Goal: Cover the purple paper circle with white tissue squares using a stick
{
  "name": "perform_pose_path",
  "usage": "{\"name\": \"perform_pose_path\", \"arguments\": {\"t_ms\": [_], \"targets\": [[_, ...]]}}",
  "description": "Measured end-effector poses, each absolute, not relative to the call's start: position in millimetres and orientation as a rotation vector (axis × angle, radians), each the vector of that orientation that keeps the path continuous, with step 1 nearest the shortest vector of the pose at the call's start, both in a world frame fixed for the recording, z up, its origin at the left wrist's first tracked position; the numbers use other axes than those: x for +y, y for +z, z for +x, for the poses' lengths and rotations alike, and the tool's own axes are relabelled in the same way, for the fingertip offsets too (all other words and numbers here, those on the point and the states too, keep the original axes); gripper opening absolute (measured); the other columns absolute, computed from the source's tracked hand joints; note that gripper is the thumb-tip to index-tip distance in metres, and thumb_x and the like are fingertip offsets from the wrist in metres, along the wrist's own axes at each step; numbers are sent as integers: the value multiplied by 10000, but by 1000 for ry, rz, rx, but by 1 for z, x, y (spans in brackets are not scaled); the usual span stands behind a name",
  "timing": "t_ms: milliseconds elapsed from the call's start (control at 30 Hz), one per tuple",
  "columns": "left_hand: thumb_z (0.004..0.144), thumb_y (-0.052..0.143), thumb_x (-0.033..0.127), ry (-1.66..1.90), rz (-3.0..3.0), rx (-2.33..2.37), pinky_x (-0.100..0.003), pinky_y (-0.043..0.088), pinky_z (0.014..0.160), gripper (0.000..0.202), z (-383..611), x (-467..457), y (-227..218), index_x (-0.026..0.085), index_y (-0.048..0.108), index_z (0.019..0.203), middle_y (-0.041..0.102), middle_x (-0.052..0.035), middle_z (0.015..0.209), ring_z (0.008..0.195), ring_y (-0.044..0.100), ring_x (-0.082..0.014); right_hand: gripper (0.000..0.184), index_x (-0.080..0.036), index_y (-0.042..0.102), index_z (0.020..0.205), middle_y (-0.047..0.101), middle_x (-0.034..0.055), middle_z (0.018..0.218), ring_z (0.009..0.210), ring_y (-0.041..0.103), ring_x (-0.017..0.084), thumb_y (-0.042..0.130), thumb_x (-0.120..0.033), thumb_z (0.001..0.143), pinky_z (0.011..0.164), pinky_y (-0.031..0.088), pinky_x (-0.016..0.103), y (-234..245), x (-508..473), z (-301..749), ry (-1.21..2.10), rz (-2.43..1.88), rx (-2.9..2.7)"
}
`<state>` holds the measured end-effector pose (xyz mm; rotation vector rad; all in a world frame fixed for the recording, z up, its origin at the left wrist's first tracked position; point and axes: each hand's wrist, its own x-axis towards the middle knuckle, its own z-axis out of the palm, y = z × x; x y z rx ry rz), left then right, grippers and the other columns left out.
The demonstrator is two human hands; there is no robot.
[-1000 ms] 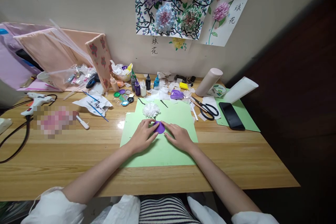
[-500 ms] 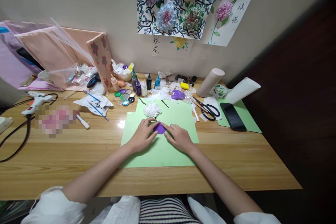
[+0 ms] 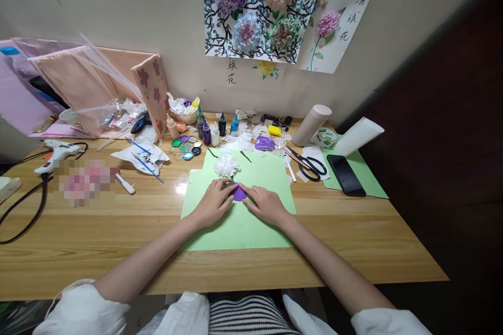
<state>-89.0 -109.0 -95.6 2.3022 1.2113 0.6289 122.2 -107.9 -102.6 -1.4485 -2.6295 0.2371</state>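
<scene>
A flat, rounded piece of purple clay point(image 3: 239, 193) lies on the light green paper point(image 3: 243, 235). My left hand point(image 3: 214, 201) holds its left edge, with thumb and index fingertips against it. From the other side, my right hand point(image 3: 268, 206) grips its upper and right edges with index finger and thumb. The two index fingertips nearly meet at the top of the clay. Just above my hands a white ruffled flower point(image 3: 227, 166) rests on the paper, its short dark stem partly hidden by my fingers. Dark painted strokes point(image 3: 245, 156) mark the upper paper.
Scissors point(image 3: 308, 164), a phone point(image 3: 346, 175) and a white tube point(image 3: 359, 136) lie to the right. Paint bottles point(image 3: 206, 132) and a purple clay packet point(image 3: 264, 143) stand behind. Brushes point(image 3: 148, 165) and a corded glue gun point(image 3: 58, 153) are at left. Flower artwork point(image 3: 263, 10) hangs on the wall.
The camera view has shifted slightly. My right fingers have edged a little closer over the purple clay; both hands otherwise keep the same place.
</scene>
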Motion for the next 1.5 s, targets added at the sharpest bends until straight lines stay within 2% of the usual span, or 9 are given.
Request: {"name": "perform_pose_path", "arguments": {"t_ms": [200,333,533,600,767,867,1000,1300,1500], "targets": [[935,359,298,656,2279,1216,-413,363,1006,357,-90,-110,-97,216,481,1260,468,-81,1239,1150,393,-215,397,-252,449,1326,664,38,913,819,595,160,382,-303,938,635,399,241,-107,-106,119,297,-1432,-2525],[938,353,295,655,2276,1215,-425,357,1004,344,-90,-109,-97,208,479,1246,463,-84,1243,1153,390,-219,381,-227,486,1297,619,42,831,746,579,157,380,-253,931,605,409,233,-111,-107,120,232,-1385,-2491],[939,346,301,641,2269,1220,-428,372,975,334,-88,-110,-95,211,491,1226,481,-85,1226,1125,409,-222,448,-209,424,1292,557,70,1099,918,582,167,347,-66,874,710,474,248,-112,-108,123,277,-1309,-2403],[938,349,304,648,2267,1218,-425,379,967,335,-88,-110,-95,210,490,1226,488,-86,1221,1118,417,-222,434,-213,423,1277,546,72,1123,936,579,173,348,-68,875,711,480,254,-113,-107,122,273,-1319,-2403],[937,347,306,675,2256,1218,-429,376,974,334,-89,-110,-96,209,478,1228,493,-88,1209,1115,424,-222,386,-211,433,1284,550,60,971,784,580,169,355,-150,912,621,452,251,-114,-106,120,202,-1390,-2426],[936,351,306,671,2257,1225,-423,372,985,334,-89,-110,-97,203,478,1227,488,-91,1211,1129,418,-220,350,-212,474,1248,555,52,931,793,578,169,345,-166,926,635,438,249,-114,-106,120,204,-1378,-2459],[937,350,302,663,2270,1230,-415,370,990,340,-89,-110,-96,201,479,1235,487,-92,1220,1136,412,-216,355,-211,466,1257,565,51,951,818,579,170,344,-162,927,646,429,253,-113,-107,120,214,-1382,-2452],[946,325,304,642,2325,1192,-423,372,978,362,-87,-112,-95,206,465,1266,523,-74,1236,1121,420,-216,485,-255,301,1403,542,37,906,772,559,163,368,-197,926,604,420,241,-113,-106,119,184,-1383,-2496],[946,326,303,618,2329,1197,-413,363,986,358,-87,-112,-94,201,465,1261,526,-65,1244,1123,423,-213,418,-245,384,1341,523,63,1016,744,563,152,370,-209,925,561,403,238,-113,-106,118,186,-1422,-2477]]}}
